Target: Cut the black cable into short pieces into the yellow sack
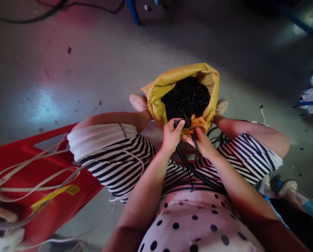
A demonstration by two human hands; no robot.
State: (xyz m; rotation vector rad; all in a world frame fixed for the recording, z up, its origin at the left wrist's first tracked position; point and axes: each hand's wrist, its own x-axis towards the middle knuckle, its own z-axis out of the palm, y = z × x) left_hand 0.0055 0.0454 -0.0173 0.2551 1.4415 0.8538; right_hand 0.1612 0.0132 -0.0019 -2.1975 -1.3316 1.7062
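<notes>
My left hand is closed around the end of a black ribbed tube, with its tip poking out by the thumb. From there the tube runs down across my lap to the right. In my right hand is a pair of scissors, dark with a bit of orange at the pivot, blades pointing up and left close to my left thumb. Just beyond both hands, a yellow sack stands open between my feet. Short black pieces fill it. My right palm and part of the scissor handles are hidden.
At the left, a red plastic surface carries white cords and a yellow strip. Black tubing lies coiled by my right leg. A blue metal leg stands at the top. Another person's shoe shows at lower right.
</notes>
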